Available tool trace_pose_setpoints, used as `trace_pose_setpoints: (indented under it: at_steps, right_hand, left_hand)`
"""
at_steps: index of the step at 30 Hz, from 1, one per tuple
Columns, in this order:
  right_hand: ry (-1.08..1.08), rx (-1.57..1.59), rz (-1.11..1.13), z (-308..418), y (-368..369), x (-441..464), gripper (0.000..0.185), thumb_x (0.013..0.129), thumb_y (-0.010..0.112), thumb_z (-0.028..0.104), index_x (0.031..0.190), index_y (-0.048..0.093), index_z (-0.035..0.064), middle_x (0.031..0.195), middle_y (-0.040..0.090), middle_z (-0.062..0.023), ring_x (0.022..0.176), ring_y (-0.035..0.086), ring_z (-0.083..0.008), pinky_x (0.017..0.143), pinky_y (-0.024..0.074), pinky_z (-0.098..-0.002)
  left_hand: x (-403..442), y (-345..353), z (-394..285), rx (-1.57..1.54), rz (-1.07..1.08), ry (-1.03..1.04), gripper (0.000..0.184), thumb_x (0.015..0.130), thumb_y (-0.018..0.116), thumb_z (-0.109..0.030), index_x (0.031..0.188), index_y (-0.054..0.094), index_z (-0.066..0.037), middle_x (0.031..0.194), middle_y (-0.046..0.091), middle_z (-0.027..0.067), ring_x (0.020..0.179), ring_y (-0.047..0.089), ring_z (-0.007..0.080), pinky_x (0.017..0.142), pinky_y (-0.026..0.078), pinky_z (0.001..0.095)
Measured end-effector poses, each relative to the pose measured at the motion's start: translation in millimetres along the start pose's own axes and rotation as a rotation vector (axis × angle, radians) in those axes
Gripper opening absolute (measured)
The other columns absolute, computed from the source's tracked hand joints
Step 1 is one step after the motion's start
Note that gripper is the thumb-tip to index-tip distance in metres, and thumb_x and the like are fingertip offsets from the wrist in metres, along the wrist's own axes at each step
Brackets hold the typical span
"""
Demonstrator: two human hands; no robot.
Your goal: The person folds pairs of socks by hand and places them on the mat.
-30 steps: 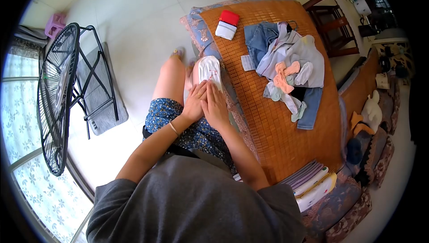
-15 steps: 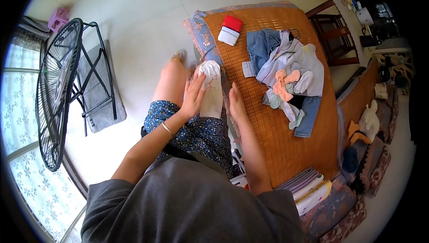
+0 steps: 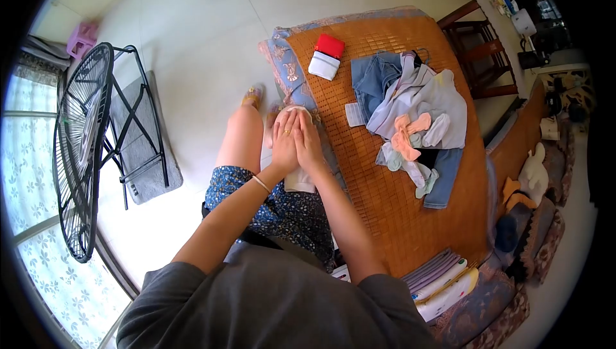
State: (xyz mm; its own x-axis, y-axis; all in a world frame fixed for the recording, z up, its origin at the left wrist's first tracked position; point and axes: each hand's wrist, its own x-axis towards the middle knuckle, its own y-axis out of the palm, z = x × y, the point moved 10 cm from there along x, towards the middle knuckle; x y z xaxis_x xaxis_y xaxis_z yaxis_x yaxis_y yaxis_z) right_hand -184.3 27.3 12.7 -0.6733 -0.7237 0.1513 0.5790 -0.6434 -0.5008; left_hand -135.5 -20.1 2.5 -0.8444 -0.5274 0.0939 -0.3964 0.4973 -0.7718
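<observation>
A white garment lies along my right thigh, its far end near the knee. My left hand, with a ring on one finger, lies flat on it, fingers stretched out and pointing away from me. Right beside it, touching it at the fingers, rests my right hand, also flat with straight fingers. Both palms press down on the garment and cover most of it. Only its near edge and a bit of its far end show, so I cannot tell its kind.
On the woven mat to the right lies a clothes pile with jeans, a pale grey top and peach socks. A red and white folded bundle sits nearby. Folded clothes stand at the near edge. A black folding chair is left.
My hands have come together from either side and now lie flat on the white garment, covering its red markings. The view has shifted slightly.
</observation>
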Motion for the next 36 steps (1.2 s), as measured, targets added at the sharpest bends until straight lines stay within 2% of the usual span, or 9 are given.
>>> trace_pose_setpoints:
  at_steps: [5,15,20,25,29,30,33,35,36]
  right_hand:
    - [0.058,-0.103,0.078,1,8,6,0.056,0.098,0.036,0.035,0.142,0.032,-0.0002,0.147,0.033,-0.0208,0.137,0.027,-0.0369,0.111,0.0213,-0.0462]
    - [0.134,-0.223,0.046,-15,10,10,0.065,0.097,0.036,0.041,0.142,0.027,-0.0041,0.147,0.030,-0.0244,0.136,0.026,-0.0426,0.111,0.0233,-0.0463]
    - [0.469,0.101,-0.003,-68,9,-1,0.068,0.098,0.033,0.042,0.140,0.026,-0.0110,0.144,0.029,-0.0316,0.135,0.029,-0.0406,0.112,0.0239,-0.0413]
    - [0.612,0.258,-0.009,-73,0,-7,0.068,0.099,0.032,0.044,0.140,0.028,-0.0095,0.143,0.033,-0.0301,0.133,0.034,-0.0388,0.110,0.0265,-0.0390]
    - [1.008,0.692,0.038,-82,1,-31,0.064,0.100,0.033,0.043,0.138,0.036,-0.0081,0.141,0.040,-0.0263,0.131,0.038,-0.0363,0.108,0.0309,-0.0376]
    - [1.003,0.691,0.043,-76,-3,-27,0.064,0.100,0.033,0.043,0.138,0.036,-0.0081,0.141,0.040,-0.0263,0.131,0.038,-0.0363,0.108,0.0309,-0.0376]
    - [0.204,0.129,-0.127,-10,-56,20,0.041,0.100,0.039,0.023,0.131,0.047,-0.0029,0.134,0.048,-0.0232,0.126,0.045,-0.0353,0.104,0.0358,-0.0387]
    - [0.129,0.089,-0.066,1,-40,26,0.039,0.099,0.040,0.019,0.130,0.048,-0.0026,0.132,0.049,-0.0235,0.125,0.046,-0.0357,0.104,0.0360,-0.0390]
    - [0.054,0.050,-0.008,5,-28,28,0.036,0.098,0.041,0.016,0.128,0.049,-0.0023,0.131,0.050,-0.0239,0.124,0.047,-0.0361,0.104,0.0361,-0.0393]
  left_hand:
    - [3,4,11,0.031,0.020,0.007,0.061,0.093,0.043,-0.028,0.146,0.026,-0.003,0.152,0.025,0.0170,0.143,0.015,0.0327,0.115,0.012,0.0439]
    - [3,-4,21,-0.124,-0.064,-0.123,0.064,0.095,0.042,-0.027,0.147,0.018,0.001,0.154,0.017,0.0186,0.143,0.013,0.0362,0.115,0.012,0.0453]
    - [0,-1,21,-0.130,-0.056,-0.207,0.062,0.097,0.039,-0.030,0.147,0.018,0.001,0.154,0.016,0.0179,0.143,0.012,0.0357,0.115,0.011,0.0444]
    - [2,9,41,-0.232,-0.056,-0.208,0.059,0.098,0.039,-0.032,0.145,0.024,0.001,0.153,0.021,0.0185,0.142,0.015,0.0336,0.115,0.012,0.0421]
    - [10,-5,68,-0.846,-0.018,-0.373,0.049,0.100,0.038,-0.024,0.142,0.034,0.001,0.149,0.031,0.0187,0.140,0.024,0.0305,0.115,0.018,0.0359]
    - [11,-11,70,-1.036,-0.059,-0.443,0.046,0.100,0.038,-0.021,0.141,0.036,0.000,0.148,0.033,0.0172,0.139,0.026,0.0295,0.114,0.020,0.0340]
    - [31,-40,49,-0.601,-0.150,-0.241,0.039,0.097,0.040,-0.014,0.132,0.047,0.002,0.139,0.045,0.0187,0.133,0.036,0.0333,0.110,0.029,0.0375]
    - [38,-45,18,-0.305,-0.224,0.036,0.036,0.091,0.044,-0.009,0.122,0.055,0.004,0.126,0.055,0.0223,0.127,0.043,0.0383,0.106,0.035,0.0432]
    - [36,-38,14,-0.307,-0.222,0.036,0.036,0.091,0.044,-0.009,0.122,0.055,0.004,0.126,0.055,0.0223,0.127,0.043,0.0383,0.106,0.035,0.0432]
